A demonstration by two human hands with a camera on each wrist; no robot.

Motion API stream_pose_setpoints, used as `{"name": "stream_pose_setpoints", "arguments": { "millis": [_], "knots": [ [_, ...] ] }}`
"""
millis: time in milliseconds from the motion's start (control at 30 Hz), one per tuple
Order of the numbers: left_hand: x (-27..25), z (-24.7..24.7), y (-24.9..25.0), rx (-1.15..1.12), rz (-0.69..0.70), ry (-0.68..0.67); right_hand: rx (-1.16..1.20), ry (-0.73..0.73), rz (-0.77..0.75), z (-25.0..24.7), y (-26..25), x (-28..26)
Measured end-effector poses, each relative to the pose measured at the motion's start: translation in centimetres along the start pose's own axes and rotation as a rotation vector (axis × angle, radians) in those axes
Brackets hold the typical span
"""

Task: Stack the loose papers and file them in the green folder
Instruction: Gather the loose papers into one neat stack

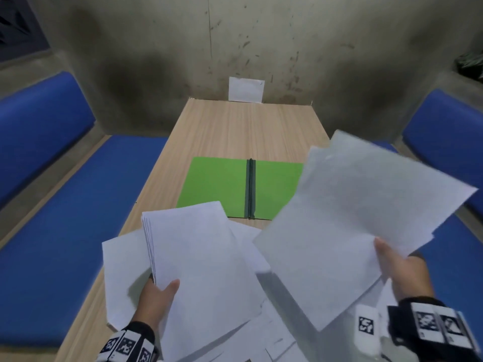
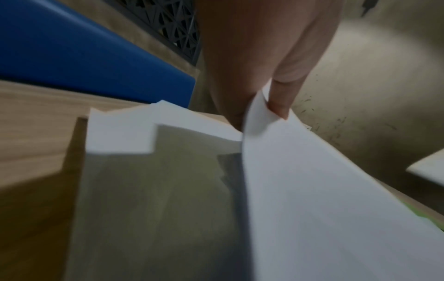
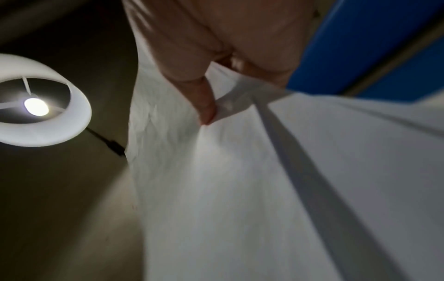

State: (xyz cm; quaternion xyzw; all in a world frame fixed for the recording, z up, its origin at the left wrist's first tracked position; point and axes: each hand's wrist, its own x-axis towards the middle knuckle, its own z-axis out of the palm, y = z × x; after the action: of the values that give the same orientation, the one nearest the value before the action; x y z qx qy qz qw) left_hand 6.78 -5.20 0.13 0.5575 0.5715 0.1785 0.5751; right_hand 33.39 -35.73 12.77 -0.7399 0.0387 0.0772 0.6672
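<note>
The green folder (image 1: 240, 188) is lying open and flat on the counter (image 1: 243, 126), spine clip up, and everything else is being placed from it. Nearer the person than the folder, the left hand (image 1: 156, 299) is gripping a thick bundle of papers (image 1: 198, 257) by its near edge, thumb on top, the bundle's far corner overlapping the folder's near left corner. To the right of the folder, the right hand (image 1: 400, 270) is pinching a thinner sheaf (image 1: 366, 218), raised and tilted over the folder's right half; it looks like two or three sheets, though blur is making the count uncertain.

More loose sheets (image 1: 261, 340) are lying scattered on the counter nearer than the folder; I cannot count them.

The paper is light, floppy and slick, so single sheets will likely bend and slide apart. Holding near an edge with thumb above and fingers below, then tapping edges square on the counter, should be keeping them together.

One folder, two held bundles, two hands.
</note>
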Motion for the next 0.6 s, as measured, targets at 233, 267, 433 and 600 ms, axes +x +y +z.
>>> {"name": "stream_pose_setpoints", "arguments": {
  "millis": [233, 267, 433, 600],
  "knots": [
    [-1.7, -0.2, 2.6, 0.014, 0.101, -0.265, 0.097, -0.241, 0.126, 1.6, -1.7, -0.1],
    [-2.0, 0.1, 3.0, 0.003, 0.111, -0.306, 0.136, -0.281, 0.168, 2.4, -0.7, -0.2],
    [-3.4, 1.6, 4.8, -0.041, 0.153, -0.509, 0.194, -0.461, 0.341, 6.4, 4.6, -2.0],
    [-3.7, 2.2, 5.8, 0.001, 0.185, -0.514, 0.263, -0.561, 0.411, 7.3, 6.0, -2.8]
  ]
}}
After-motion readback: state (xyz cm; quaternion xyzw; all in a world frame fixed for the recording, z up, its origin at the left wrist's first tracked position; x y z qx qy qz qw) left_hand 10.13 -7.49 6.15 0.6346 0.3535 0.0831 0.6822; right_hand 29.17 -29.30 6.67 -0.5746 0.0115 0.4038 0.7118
